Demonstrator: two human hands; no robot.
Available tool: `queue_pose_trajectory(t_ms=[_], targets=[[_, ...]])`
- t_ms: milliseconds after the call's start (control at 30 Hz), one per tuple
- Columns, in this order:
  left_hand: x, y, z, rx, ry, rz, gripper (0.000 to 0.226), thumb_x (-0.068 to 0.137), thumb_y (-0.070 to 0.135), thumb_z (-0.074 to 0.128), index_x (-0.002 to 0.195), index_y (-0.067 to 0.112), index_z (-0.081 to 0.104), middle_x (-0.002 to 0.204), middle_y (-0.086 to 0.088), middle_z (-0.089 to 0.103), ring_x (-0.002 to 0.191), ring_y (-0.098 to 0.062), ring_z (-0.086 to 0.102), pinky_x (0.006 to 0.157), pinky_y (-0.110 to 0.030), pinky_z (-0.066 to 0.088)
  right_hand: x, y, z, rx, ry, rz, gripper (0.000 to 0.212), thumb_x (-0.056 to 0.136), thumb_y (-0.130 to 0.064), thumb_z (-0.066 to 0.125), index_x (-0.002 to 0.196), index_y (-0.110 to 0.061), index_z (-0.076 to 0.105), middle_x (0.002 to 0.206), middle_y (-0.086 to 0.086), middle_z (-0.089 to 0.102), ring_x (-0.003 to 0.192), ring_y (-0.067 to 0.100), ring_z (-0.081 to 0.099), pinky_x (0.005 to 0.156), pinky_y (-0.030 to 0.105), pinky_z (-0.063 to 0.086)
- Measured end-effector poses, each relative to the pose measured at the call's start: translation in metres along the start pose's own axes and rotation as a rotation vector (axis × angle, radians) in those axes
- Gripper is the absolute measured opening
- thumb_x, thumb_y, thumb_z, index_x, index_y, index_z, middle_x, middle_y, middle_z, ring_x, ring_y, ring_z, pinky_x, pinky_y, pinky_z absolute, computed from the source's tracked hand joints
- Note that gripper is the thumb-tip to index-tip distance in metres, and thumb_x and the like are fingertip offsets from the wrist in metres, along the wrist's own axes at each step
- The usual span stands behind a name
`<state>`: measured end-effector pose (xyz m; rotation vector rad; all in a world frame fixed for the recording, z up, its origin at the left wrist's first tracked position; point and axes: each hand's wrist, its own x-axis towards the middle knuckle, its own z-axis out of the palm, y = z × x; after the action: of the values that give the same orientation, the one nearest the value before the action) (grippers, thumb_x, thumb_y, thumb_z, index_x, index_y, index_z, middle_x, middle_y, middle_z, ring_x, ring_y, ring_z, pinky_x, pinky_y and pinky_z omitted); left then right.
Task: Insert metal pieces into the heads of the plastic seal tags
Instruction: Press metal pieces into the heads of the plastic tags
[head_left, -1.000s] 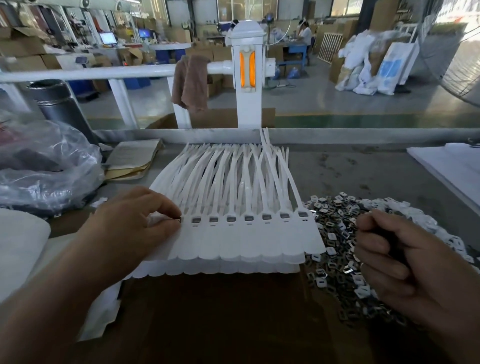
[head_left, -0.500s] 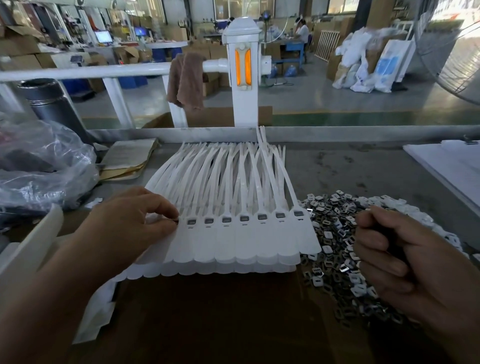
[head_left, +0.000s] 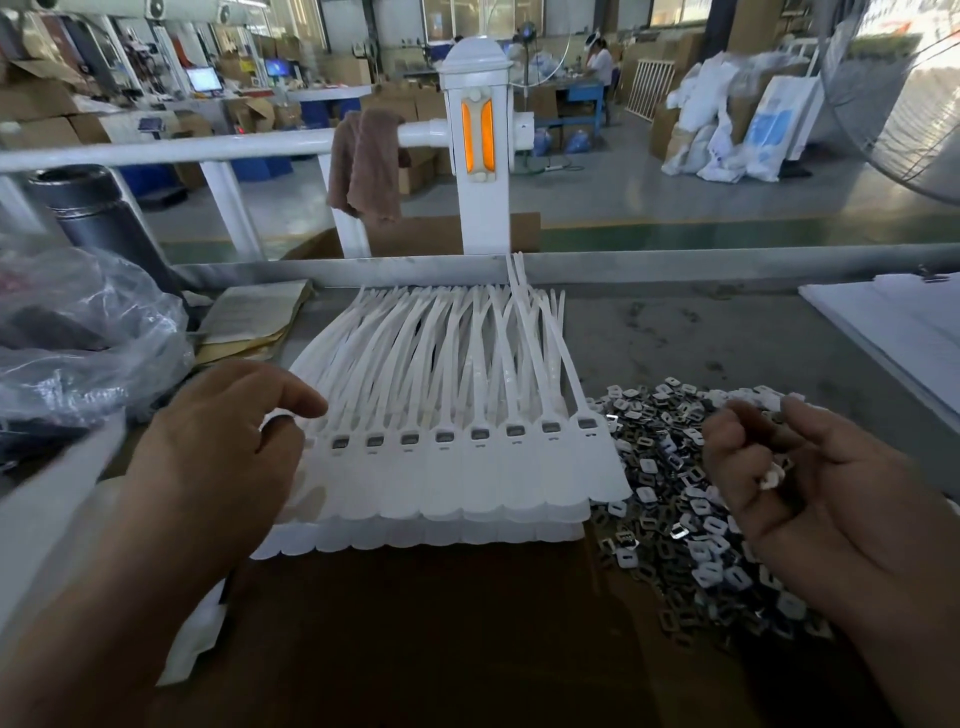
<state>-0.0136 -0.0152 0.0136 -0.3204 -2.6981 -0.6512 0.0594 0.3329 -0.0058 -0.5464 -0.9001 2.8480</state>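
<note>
1. Seal tags (head_left: 467, 483): white, lying flat in an overlapping row at the centre of the table (head_left: 701, 332). Flag ends point toward the person and the straps fan away to the far edge. A second layer shows underneath at the near edge.
2. Tag heads (head_left: 479, 434): in a line across the row, and each visible one shows a grey insert. The leftmost end is hidden behind the left hand.
3. Metal pieces (head_left: 670, 467): loose pile on the table just right of the tags, touching the rightmost tag's edge.
4. Left hand (head_left: 223, 441): over the left end of the row, fingers loosely bent, nothing seen in its grasp. It's blurred, so I can't tell whether it touches the tags.
5. Right hand (head_left: 810, 483): above the pile, palm turned up, fingers curled in around a few metal pieces.
6. Around the table: crumpled plastic bag (head_left: 78, 338) at far left, papers (head_left: 249, 322) beside it, white sheets (head_left: 893, 322) at the right edge.
7. Beyond it: brown towel (head_left: 366, 166) draped over a white rail (head_left: 208, 148).
</note>
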Motion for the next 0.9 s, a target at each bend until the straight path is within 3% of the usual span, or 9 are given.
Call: queue_pose_trajectory(t_ms=[100, 200, 267, 400, 500, 567, 667, 767, 900], targets=[[-0.001, 0.017, -0.001, -0.031, 0.088, 0.034, 0.027, 0.086, 0.021, 0.042, 0.085, 0.047, 0.048, 0.107, 0.008, 0.056, 0.099, -0.010, 0.054, 0.082, -0.041, 0.051, -0.004, 0.001, 0.003, 0.067, 0.012, -0.018, 0.059, 0.053, -0.021, 0.076, 0.103, 0.007, 0.061, 0.101, 0.026, 0.072, 0.085, 0.034, 0.075, 0.059, 0.029, 0.060], [-0.016, 0.064, 0.004, -0.081, 0.152, 0.209, 0.022, 0.089, 0.025, 0.049, 0.097, 0.046, 0.049, 0.105, 0.019, 0.051, 0.098, 0.008, 0.051, 0.072, -0.014, 0.044, -0.010, 0.005, 0.009, 0.146, -0.064, -0.003, 0.057, 0.076, -0.029, 0.061, 0.114, 0.013, 0.056, 0.111, 0.036, 0.066, 0.095, 0.049, 0.070, 0.065, 0.043, 0.062], [-0.031, 0.101, 0.016, -0.104, 0.085, 0.356, 0.017, 0.091, 0.037, 0.049, 0.107, 0.042, 0.049, 0.107, 0.026, 0.045, 0.102, 0.013, 0.047, 0.073, -0.006, 0.042, -0.013, 0.006, 0.011, 0.165, -0.096, 0.000, 0.060, 0.085, -0.035, 0.058, 0.120, 0.013, 0.054, 0.113, 0.038, 0.065, 0.098, 0.053, 0.067, 0.070, 0.051, 0.061], [-0.047, 0.155, 0.047, -0.213, -0.020, 0.517, 0.024, 0.086, 0.045, 0.052, 0.108, 0.036, 0.054, 0.113, 0.016, 0.051, 0.106, -0.003, 0.049, 0.085, -0.028, 0.048, -0.020, 0.005, 0.013, 0.150, -0.133, 0.017, 0.064, 0.091, -0.045, 0.053, 0.126, 0.009, 0.053, 0.118, 0.037, 0.063, 0.103, 0.055, 0.065, 0.078, 0.061, 0.056], [-0.043, 0.176, 0.058, -0.211, -0.045, 0.513, 0.019, 0.087, 0.042, 0.054, 0.101, 0.032, 0.063, 0.113, 0.013, 0.053, 0.109, -0.010, 0.049, 0.087, -0.036, 0.045, -0.024, 0.002, 0.012, 0.140, -0.156, 0.021, 0.067, 0.094, -0.051, 0.051, 0.128, 0.007, 0.054, 0.119, 0.034, 0.064, 0.102, 0.050, 0.067, 0.071, 0.055, 0.060], [-0.039, 0.183, 0.063, -0.187, -0.059, 0.494, 0.017, 0.089, 0.039, 0.056, 0.101, 0.032, 0.066, 0.116, 0.011, 0.054, 0.113, -0.013, 0.048, 0.090, -0.039, 0.043, -0.025, 0.001, 0.010, 0.105, -0.142, 0.031, 0.071, 0.091, -0.054, 0.051, 0.128, 0.006, 0.055, 0.118, 0.031, 0.066, 0.103, 0.043, 0.069, 0.074, 0.048, 0.061], [-0.033, 0.190, 0.070, -0.116, -0.044, 0.471, 0.016, 0.089, 0.038, 0.057, 0.101, 0.035, 0.067, 0.118, 0.011, 0.053, 0.114, -0.013, 0.047, 0.092, -0.039, 0.041, -0.025, -0.001, 0.008, 0.061, -0.107, 0.036, 0.072, 0.088, -0.056, 0.053, 0.126, 0.004, 0.059, 0.116, 0.028, 0.068, 0.104, 0.038, 0.070, 0.086, 0.051, 0.056], [-0.031, 0.196, 0.075, -0.094, -0.034, 0.467, 0.015, 0.088, 0.038, 0.060, 0.100, 0.035, 0.069, 0.116, 0.010, 0.054, 0.111, -0.014, 0.047, 0.090, -0.039, 0.042, -0.025, -0.003, 0.009, 0.047, -0.084, 0.028, 0.075, 0.080, -0.055, 0.057, 0.125, 0.004, 0.060, 0.114, 0.028, 0.069, 0.103, 0.039, 0.070, 0.085, 0.055, 0.053], [-0.030, 0.197, 0.080, -0.048, -0.043, 0.488, 0.014, 0.087, 0.038, 0.061, 0.096, 0.033, 0.071, 0.120, 0.006, 0.054, 0.113, -0.017, 0.046, 0.089, -0.040, 0.044, -0.025, -0.004, 0.009, 0.046, -0.103, 0.036, 0.079, 0.075, -0.053, 0.058, 0.129, 0.004, 0.058, 0.114, 0.028, 0.069, 0.103, 0.038, 0.070, 0.086, 0.046, 0.058]])
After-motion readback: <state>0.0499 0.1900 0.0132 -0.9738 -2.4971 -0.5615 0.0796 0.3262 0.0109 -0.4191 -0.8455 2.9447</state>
